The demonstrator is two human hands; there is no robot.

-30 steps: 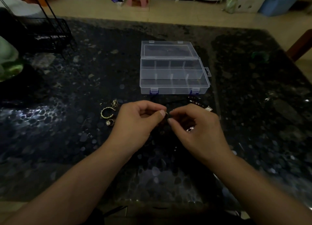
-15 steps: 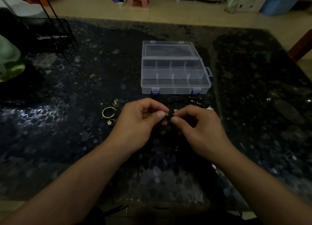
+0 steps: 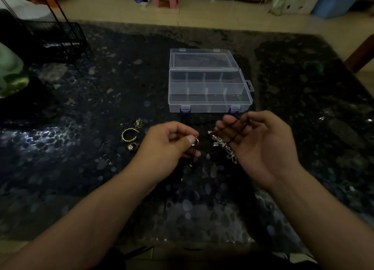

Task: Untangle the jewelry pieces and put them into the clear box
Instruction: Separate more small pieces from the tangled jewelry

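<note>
You're untangling: your left hand (image 3: 172, 142) is pinching a gold ring (image 3: 196, 141), your right hand (image 3: 261, 142) is gripping the dark cord (image 3: 234, 135) with its silver pendant (image 3: 223, 146), both short of the open, seemingly empty clear box (image 3: 209, 105); next, free the ring.

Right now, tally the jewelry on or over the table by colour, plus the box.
Gold, lying on the table: 3 – open bangle, small ring, tangled little piece
Gold, pinched in the left hand: 1 – ring
Silver, at the right hand: 1 – ornate pendant on black cord
Clear box, lid open: 1
Total: 6
</note>
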